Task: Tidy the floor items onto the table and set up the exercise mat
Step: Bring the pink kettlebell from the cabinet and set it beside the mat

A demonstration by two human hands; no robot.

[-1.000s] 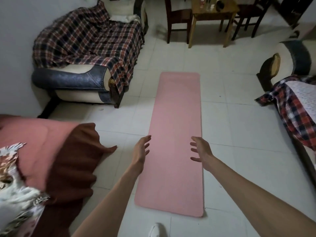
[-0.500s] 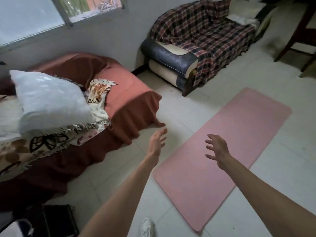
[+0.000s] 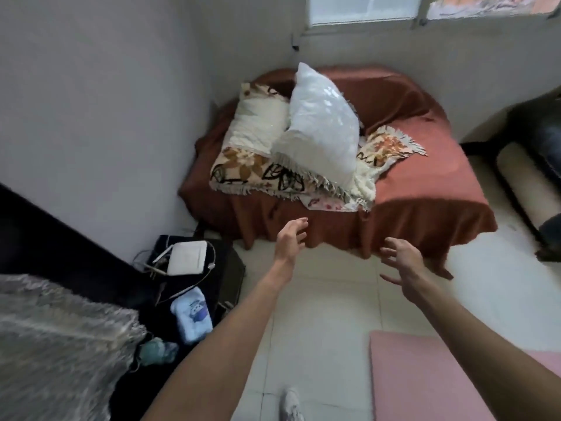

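Observation:
The pink exercise mat lies flat on the white tile floor at the bottom right, partly covered by my right forearm. My left hand reaches forward above the floor with relaxed fingers and holds nothing. My right hand is also stretched out, fingers spread, empty. Both hands are in front of a low seat draped in a rust-red cover. On it lie a white pillow, a cream pillow and a flowered fringed blanket.
A black low stand at the left holds a white box with cables and a pale blue pouch. Grey fuzzy fabric fills the bottom left. An armchair edge is at the right. A window is above.
The view has swung left from the mat to the red-covered seat and the corner. The mat slid to the bottom right. Both hands stay stretched out and empty.

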